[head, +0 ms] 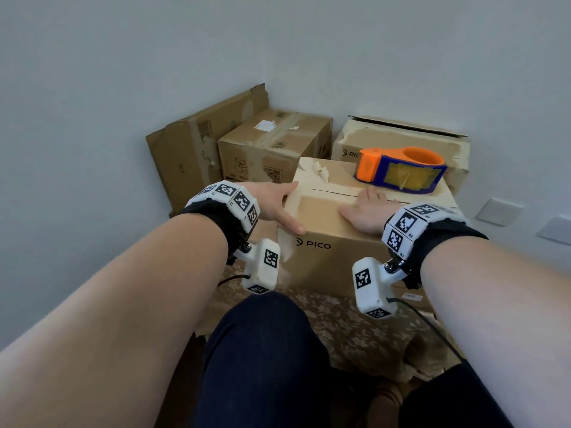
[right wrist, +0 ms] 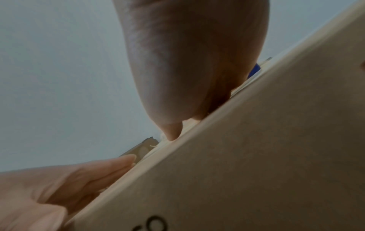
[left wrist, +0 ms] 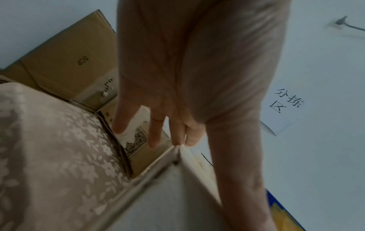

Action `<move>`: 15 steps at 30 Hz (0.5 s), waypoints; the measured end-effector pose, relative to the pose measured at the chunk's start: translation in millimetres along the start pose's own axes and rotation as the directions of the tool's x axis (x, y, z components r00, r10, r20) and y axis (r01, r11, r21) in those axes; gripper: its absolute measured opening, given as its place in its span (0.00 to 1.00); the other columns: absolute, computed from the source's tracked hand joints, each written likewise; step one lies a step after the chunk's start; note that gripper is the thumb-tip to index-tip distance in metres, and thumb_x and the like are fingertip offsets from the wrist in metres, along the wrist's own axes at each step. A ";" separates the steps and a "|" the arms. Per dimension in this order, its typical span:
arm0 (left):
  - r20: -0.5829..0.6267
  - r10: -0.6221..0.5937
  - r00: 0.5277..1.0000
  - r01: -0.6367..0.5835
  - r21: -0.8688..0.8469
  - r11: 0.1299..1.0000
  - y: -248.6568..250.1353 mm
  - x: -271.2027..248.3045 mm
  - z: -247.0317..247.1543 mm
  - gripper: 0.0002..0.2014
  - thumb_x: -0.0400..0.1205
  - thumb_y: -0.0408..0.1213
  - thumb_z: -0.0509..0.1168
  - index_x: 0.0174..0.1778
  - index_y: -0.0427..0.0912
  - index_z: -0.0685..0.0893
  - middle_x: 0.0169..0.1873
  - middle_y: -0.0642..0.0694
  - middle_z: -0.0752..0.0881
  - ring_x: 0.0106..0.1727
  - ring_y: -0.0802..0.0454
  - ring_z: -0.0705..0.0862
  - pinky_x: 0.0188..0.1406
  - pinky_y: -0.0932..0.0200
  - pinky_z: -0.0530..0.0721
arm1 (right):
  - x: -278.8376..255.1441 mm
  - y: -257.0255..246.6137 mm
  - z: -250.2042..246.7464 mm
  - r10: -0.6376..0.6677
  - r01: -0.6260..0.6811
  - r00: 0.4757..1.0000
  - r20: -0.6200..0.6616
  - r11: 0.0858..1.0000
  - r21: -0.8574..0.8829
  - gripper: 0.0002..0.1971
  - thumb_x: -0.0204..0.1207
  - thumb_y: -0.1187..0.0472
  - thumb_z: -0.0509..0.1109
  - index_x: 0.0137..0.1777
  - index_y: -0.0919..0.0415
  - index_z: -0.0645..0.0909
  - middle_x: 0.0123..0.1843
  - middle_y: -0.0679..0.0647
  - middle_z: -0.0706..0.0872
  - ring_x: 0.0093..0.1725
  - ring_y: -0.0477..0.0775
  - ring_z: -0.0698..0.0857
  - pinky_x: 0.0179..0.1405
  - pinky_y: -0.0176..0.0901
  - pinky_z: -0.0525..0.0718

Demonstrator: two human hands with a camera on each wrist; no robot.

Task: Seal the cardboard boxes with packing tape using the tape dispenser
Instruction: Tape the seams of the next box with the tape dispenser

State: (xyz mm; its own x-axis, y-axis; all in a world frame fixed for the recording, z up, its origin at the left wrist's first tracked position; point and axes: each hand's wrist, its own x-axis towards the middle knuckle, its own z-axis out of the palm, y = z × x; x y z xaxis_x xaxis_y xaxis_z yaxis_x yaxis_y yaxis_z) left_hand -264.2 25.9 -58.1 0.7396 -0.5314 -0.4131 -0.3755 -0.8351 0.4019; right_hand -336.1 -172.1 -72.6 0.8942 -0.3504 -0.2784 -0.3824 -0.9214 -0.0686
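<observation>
The front box [head: 355, 230] is being steadied: the left hand [head: 275, 202] is laid open against its left edge, the right hand [head: 369, 211] flat on top. The tape dispenser [head: 401, 169], resting at its far right corner, needs picking up next.

Head view: we see soft, even daylight, sharp centre, forearms stretched at the edges. Both wrist views: we note dim, grainy, motion-blurred close surfaces.
</observation>
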 end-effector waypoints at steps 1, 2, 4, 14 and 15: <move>0.013 0.003 1.000 -0.003 -0.017 1.000 -3.5 -0.2 0.2 0.68 0.57 0.66 0.78 0.84 0.51 0.42 0.80 0.52 0.64 0.78 0.51 0.66 0.80 0.47 0.61 | 0.6 -5.7 0.4 -0.010 0.010 1.000 0.002 1.000 -0.004 0.39 0.83 0.39 0.50 0.85 0.65 0.47 0.87 0.58 0.46 0.85 0.60 0.50 0.81 0.59 0.53; 0.025 0.010 1.000 -0.009 -0.037 0.999 -7.0 0.3 0.9 0.70 0.54 0.67 0.78 0.84 0.53 0.41 0.81 0.52 0.63 0.79 0.52 0.65 0.80 0.47 0.60 | 0.8 -10.9 0.6 -0.019 0.019 1.000 0.000 1.000 -0.007 0.39 0.83 0.40 0.50 0.85 0.65 0.47 0.86 0.59 0.47 0.84 0.60 0.50 0.80 0.59 0.53; 0.032 0.031 0.999 -0.028 -0.084 0.996 -13.5 4.4 3.8 0.72 0.50 0.69 0.79 0.84 0.58 0.40 0.81 0.54 0.63 0.79 0.53 0.64 0.80 0.47 0.60 | 2.1 -18.3 0.9 -0.031 0.031 0.999 -0.007 0.999 -0.010 0.39 0.83 0.40 0.50 0.85 0.66 0.47 0.86 0.59 0.48 0.84 0.59 0.51 0.80 0.58 0.52; 0.059 0.157 0.986 -0.137 -0.255 0.957 -31.7 11.6 1.5 0.69 0.60 0.51 0.82 0.83 0.49 0.35 0.83 0.55 0.53 0.82 0.56 0.56 0.83 0.50 0.55 | 10.1 -53.8 0.3 -0.163 0.162 0.987 0.013 0.987 0.017 0.35 0.86 0.43 0.44 0.85 0.64 0.46 0.87 0.58 0.45 0.85 0.58 0.48 0.80 0.61 0.50; 0.057 0.156 0.986 -0.136 -0.263 0.955 -32.4 12.4 1.3 0.69 0.61 0.50 0.82 0.83 0.48 0.35 0.84 0.54 0.53 0.82 0.57 0.56 0.83 0.51 0.55 | 10.7 -57.4 0.2 -0.173 0.172 0.985 0.018 0.985 0.020 0.35 0.86 0.43 0.44 0.85 0.64 0.46 0.87 0.58 0.44 0.85 0.59 0.48 0.80 0.61 0.50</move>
State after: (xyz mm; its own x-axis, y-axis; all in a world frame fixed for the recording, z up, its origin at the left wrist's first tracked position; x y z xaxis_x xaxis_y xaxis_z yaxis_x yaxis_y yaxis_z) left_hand -243.6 46.2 -77.4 0.6387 -0.6626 -0.3911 -0.3126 -0.6879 0.6550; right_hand -304.6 -122.9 -71.8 0.9425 -0.1830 -0.2797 -0.2271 -0.9646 -0.1342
